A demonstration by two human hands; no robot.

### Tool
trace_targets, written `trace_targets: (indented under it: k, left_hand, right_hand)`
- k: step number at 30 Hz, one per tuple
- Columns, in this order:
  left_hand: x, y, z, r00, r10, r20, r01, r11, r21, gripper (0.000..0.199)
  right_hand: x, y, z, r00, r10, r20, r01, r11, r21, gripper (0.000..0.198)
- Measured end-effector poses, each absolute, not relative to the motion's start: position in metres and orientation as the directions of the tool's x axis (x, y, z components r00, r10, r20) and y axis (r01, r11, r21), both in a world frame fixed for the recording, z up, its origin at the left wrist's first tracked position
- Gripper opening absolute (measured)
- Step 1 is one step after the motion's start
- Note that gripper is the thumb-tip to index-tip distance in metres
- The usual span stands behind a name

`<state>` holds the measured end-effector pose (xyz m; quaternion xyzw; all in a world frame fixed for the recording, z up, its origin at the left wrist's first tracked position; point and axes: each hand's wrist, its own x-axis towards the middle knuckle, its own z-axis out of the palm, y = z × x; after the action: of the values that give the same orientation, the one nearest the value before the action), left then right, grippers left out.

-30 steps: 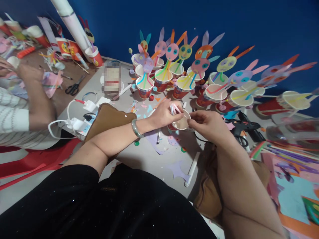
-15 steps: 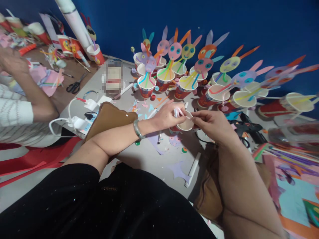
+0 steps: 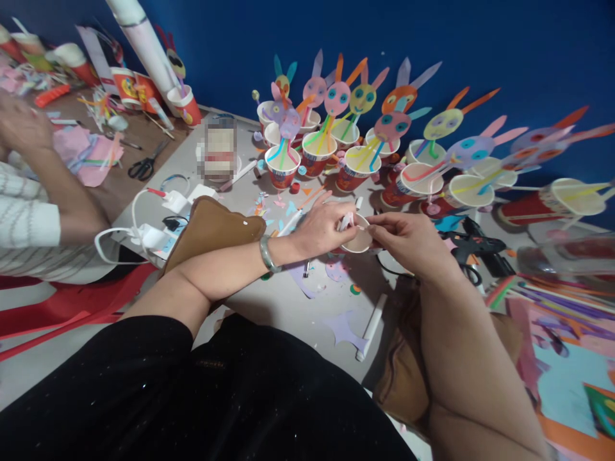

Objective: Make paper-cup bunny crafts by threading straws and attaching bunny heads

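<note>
Cup (image 3: 356,242) between grips: left hand (image 3: 325,225) clutched pale strips (image 3: 346,221), right hand (image 3: 404,238) pinched the cup opposite! Seemingly positioning; next move wanted steadiness.

Fr. where I'm standing, a deep-blue wall (image 3: 504,45) runs across the whole back, darker twd. the far R corner. A fat white pipe (image 3: 144,54) slants against it, upper L, w/ a dark band nr. the top. Grey counter (image 3: 288,307) in the mid., up to the wall; brown counter (image 3: 119,193) adj. on the L. Red chair (image 3: 100,294) lower L, pale floor (image 3: 29,378) below. Light's dim-ish, w/ soft shadows.
</note>
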<state>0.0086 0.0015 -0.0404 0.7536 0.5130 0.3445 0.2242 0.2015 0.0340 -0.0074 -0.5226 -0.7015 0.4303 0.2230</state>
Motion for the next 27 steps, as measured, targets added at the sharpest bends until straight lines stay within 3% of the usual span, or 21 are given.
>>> trace_targets:
  k: [8,16,22,27]
  left_hand:
    - [0.0088,-0.0005,-0.0436,0.269,0.91,0.315,0.582,-0.414,0.7,0.024]
    - [0.0107,-0.0022,-0.0404,0.277,0.924,0.263,0.576,-0.379,0.725,0.025]
    - [0.0101,-0.0012,-0.0392,0.228,0.942,0.248,0.596,-0.336,0.729,0.02]
    - [0.0101,0.0046,-0.0424,0.234,0.953,0.195,0.577,-0.297,0.761,0.017]
  right_hand:
    - [0.2036,0.0341,-0.0086,-0.384,0.917,-0.106,0.539,0.13,-0.832,0.016]
    - [0.2044,0.0349,-0.0136,-0.409,0.903,-0.131,0.526,0.117,-0.842,0.016]
    - [0.2107,0.0414,-0.0134,-0.504,0.858,-0.104,0.553,0.228,-0.802,0.024]
    - [0.2089,0.0384,-0.0095,-0.548,0.834,-0.06,0.627,0.363,-0.689,0.029]
